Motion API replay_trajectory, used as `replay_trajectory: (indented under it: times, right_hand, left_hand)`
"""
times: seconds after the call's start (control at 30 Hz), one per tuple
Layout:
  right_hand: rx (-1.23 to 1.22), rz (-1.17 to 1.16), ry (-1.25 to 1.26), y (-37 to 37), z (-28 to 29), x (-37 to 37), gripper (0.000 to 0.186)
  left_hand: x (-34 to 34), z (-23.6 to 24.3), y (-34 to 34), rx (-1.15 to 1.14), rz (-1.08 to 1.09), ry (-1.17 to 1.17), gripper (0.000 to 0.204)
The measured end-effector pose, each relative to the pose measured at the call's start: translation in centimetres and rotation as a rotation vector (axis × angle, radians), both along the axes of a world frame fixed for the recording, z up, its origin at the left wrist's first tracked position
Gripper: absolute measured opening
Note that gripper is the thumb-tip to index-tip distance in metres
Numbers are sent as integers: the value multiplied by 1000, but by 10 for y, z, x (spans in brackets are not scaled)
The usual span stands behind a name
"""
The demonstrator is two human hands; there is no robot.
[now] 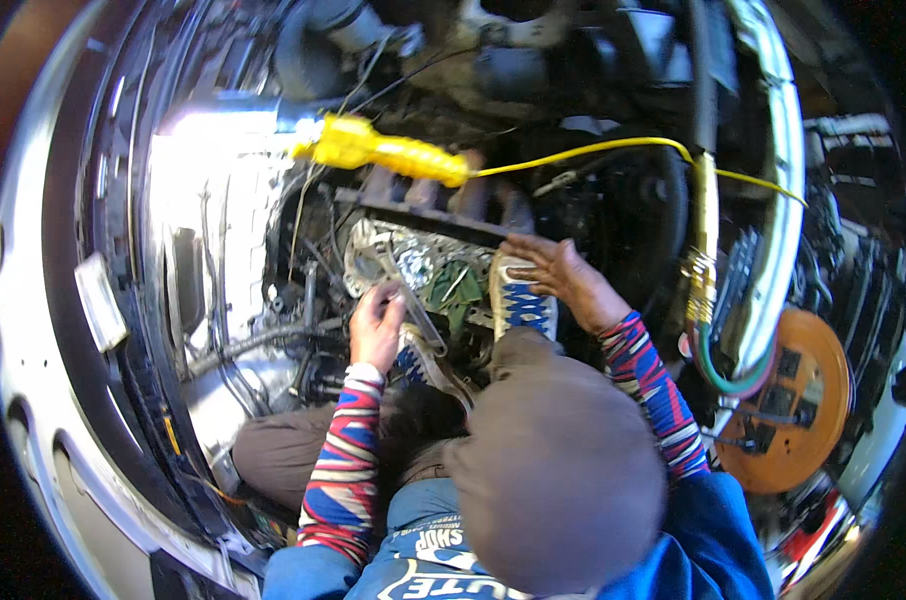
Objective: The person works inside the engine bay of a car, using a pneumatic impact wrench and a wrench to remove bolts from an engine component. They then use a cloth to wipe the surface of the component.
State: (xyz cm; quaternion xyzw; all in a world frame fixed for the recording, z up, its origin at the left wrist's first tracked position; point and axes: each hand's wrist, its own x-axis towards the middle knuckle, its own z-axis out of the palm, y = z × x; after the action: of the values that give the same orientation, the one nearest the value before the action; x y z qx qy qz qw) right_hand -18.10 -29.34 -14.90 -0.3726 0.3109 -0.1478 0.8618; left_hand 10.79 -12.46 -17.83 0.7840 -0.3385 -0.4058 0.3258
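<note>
My left hand point(375, 328) is closed around a long, flat, silvery metal bar point(425, 325), possibly a wrench; motion blur hides its exact kind. The bar slants over a silvery engine part point(376, 245), beside a dark green rag point(457, 290). Above a white shoe with blue laces point(525, 308), my right hand point(565, 278) has its fingers stretched out. Its fingertips are at the right end of a dark, rusty manifold point(428, 215); whether they touch it I cannot tell. The manifold lies across the far side of the engine part.
A yellow work lamp point(383, 150) hangs beyond the manifold, its yellow cord point(593, 150) running right. At right are a hose with a brass-coloured sleeve point(706, 215) and an orange disc point(788, 400). Wires and the pale car body edge point(48, 330) line the left.
</note>
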Motion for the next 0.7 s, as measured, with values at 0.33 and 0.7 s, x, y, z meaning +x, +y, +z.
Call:
replay_trajectory:
  times: [0.33, 0.7]
  right_hand:
    - [-33, 378, 194, -36, -22, 49, 84]
    - [-193, 338, 306, 8, -67, 108, 41]
  left_hand:
    - [-27, -26, -38, 94, -205, -415, 24]
    - [-26, -43, -26, 364, 109, -452, 19]
